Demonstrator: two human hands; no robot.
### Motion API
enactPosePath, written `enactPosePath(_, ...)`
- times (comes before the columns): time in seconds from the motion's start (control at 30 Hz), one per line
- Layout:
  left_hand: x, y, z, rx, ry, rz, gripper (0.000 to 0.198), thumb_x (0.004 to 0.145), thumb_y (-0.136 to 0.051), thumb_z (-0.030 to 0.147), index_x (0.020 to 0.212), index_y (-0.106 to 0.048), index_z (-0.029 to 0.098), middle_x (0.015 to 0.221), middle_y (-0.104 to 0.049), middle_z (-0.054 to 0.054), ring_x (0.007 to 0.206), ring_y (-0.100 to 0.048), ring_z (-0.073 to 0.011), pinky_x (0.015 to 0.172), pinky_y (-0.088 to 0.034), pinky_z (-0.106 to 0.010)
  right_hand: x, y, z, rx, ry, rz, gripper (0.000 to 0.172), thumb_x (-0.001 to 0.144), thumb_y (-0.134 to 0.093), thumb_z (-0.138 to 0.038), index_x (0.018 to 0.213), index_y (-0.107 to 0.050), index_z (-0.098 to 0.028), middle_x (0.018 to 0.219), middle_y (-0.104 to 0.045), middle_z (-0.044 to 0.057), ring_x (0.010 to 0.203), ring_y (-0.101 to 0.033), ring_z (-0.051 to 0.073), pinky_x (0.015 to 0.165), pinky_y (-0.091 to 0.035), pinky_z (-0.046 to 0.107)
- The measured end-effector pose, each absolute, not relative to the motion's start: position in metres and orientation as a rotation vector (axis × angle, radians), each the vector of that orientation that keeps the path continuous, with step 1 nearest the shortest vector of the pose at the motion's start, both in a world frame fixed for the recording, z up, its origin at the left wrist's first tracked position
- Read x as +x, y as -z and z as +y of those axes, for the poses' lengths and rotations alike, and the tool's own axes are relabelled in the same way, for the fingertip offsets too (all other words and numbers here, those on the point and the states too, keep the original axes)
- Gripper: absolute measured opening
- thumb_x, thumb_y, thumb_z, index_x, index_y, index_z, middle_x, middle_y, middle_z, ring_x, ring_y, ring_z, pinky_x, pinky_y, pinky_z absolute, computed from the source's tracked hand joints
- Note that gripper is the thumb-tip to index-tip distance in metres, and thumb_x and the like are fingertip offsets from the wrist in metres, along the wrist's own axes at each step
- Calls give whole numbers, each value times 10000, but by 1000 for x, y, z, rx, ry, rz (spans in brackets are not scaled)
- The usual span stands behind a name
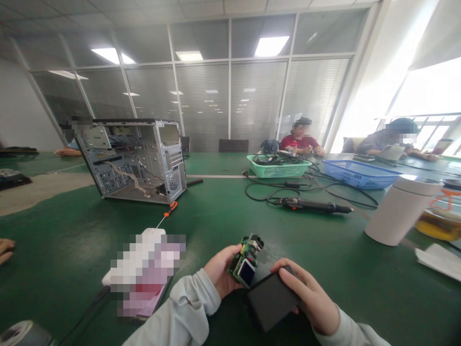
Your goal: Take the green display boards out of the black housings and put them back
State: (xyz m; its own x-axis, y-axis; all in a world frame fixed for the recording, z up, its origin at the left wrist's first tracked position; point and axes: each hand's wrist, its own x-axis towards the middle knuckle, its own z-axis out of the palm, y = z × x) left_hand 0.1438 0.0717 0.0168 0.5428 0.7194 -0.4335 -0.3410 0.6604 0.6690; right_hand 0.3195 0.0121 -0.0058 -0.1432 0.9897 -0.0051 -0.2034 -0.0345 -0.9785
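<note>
My left hand (222,273) is closed around a green circuit board (246,257), which carries a small dark display in a white frame and several connectors at its upper end. To the right of it, my right hand (309,293) grips a flat black box-like casing (272,299), thumb on top and fingers round its far edge. The casing is tilted, and its upper left corner comes close to the board's lower end. Whether the two touch I cannot tell. Both hands are just above the green table (216,216).
An open computer case (137,158) stands at the back left. A white power strip (144,254) lies left, near an orange-handled screwdriver (169,210). Rightward are an electric screwdriver (313,205), a green basket (279,169), a blue basket (360,175) and a white cup (399,211). Other people sit around.
</note>
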Motion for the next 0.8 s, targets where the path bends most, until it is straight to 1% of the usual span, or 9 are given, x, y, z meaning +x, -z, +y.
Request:
enactPosePath(0.03, 143, -18, 73, 502, -695, 754, 307, 795, -463, 361, 851, -617, 102, 603, -603, -15, 487, -567, -112, 475, -427, -215, 319, 5, 13, -963, -1500, -1053, 480, 681, -659, -592, 806, -507, -154, 523, -458, -41, 387, -418, 61, 335, -303, 105)
enactPosePath(0.1, 142, -19, 77, 415, -754, 733, 363, 820, -429, 402, 925, -602, 100, 593, -596, -16, 453, -552, -109, 445, -408, -211, 320, 2, 14, -906, -1606, -889, 478, 662, -697, -554, 828, -497, -153, 533, -495, -23, 419, -485, 94, 341, -351, 116)
enactPosePath(0.17, 140, -21, 79, 363, -815, 729, 402, 832, -401, 434, 965, -587, 104, 586, -590, -13, 424, -534, -100, 417, -391, -203, 322, -2, 14, -864, -1692, -756, 434, 689, -707, -461, 925, -524, -146, 658, -578, 31, 566, -579, 156, 407, -440, 151)
enactPosePath(0.27, 139, -22, 80, 367, -851, 732, 458, 843, -345, 476, 993, -578, 110, 580, -579, -10, 401, -521, -99, 387, -385, -202, 327, -6, 15, -785, -1870, -603, 379, 736, -676, -344, 1022, -553, -129, 840, -612, 85, 735, -608, 195, 532, -517, 199)
enactPosePath(0.47, 141, -23, 77, 389, -803, 742, 504, 842, -313, 503, 1001, -577, 104, 578, -570, -15, 428, -539, -118, 412, -417, -229, 327, -2, 18, -400, -2211, -561, 330, 761, -648, -403, 966, -643, -145, 728, -600, 51, 675, -608, 186, 529, -525, 207)
enactPosePath(0.57, 141, -25, 77, 373, -815, 745, 507, 843, -302, 506, 990, -574, 105, 584, -570, -18, 430, -534, -116, 419, -413, -228, 324, -1, 18, -230, -2247, -668, 352, 809, -601, -417, 1031, -631, -144, 789, -598, 51, 681, -605, 168, 562, -523, 192)
enactPosePath(0.67, 141, -26, 77, 372, -828, 759, 500, 842, -302, 504, 985, -571, 108, 588, -568, -18, 435, -531, -116, 426, -407, -228, 324, -4, 18, -225, -2230, -715, 335, 850, -576, -392, 1087, -605, -158, 935, -597, 58, 788, -596, 164, 614, -517, 182)
enactPosePath(0.73, 141, -27, 77, 380, -822, 762, 501, 841, -300, 507, 988, -569, 110, 593, -568, -19, 439, -529, -117, 437, -408, -234, 325, -5, 16, -273, -2179, -734, 295, 849, -591, -370, 1068, -613, -172, 1007, -582, 55, 892, -568, 178, 664, -507, 194)
enactPosePath(0.8, 141, -26, 77, 388, -817, 761, 507, 841, -294, 512, 991, -568, 114, 597, -567, -19, 444, -527, -119, 449, -410, -239, 324, -5, 13, -352, -2093, -762, 254, 831, -626, -331, 1038, -621, -184, 989, -588, 55, 909, -559, 180, 712, -493, 222)
